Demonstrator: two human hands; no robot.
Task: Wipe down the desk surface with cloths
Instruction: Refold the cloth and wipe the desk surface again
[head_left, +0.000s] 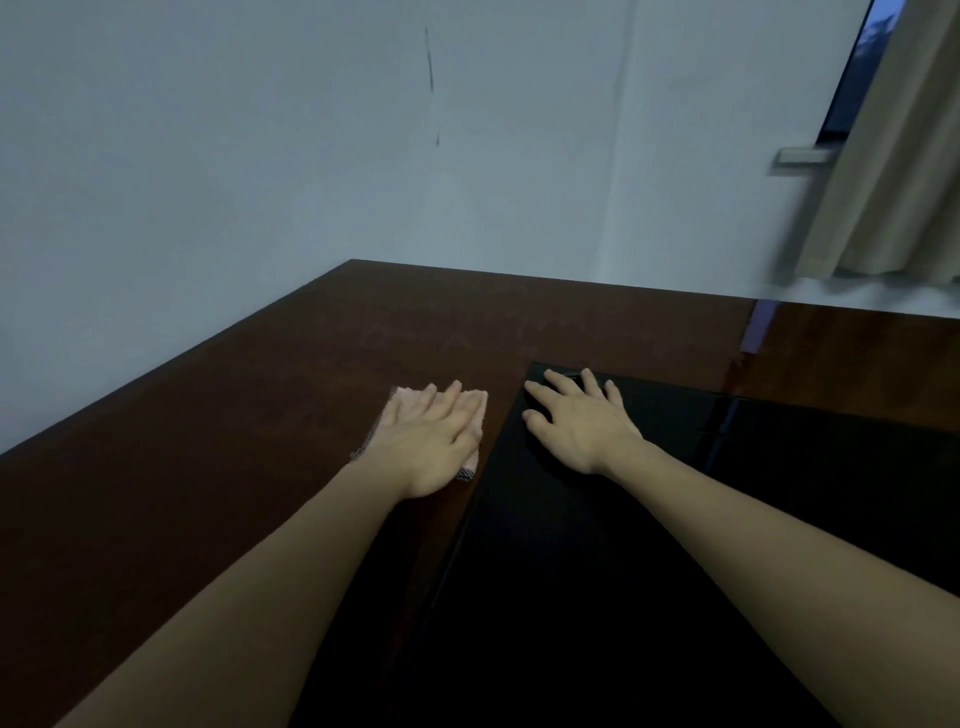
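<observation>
Left hand (431, 441) flat on pink cloth (475, 402); brown matte desk (208, 415) beneath.

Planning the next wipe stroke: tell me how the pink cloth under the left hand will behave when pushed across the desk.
The pink cloth looks thin and limp, so it likely bunches if pushed from one edge. The left hand lies flat on it, which probably keeps it spread. It should glide easily over the smooth desk.
</observation>
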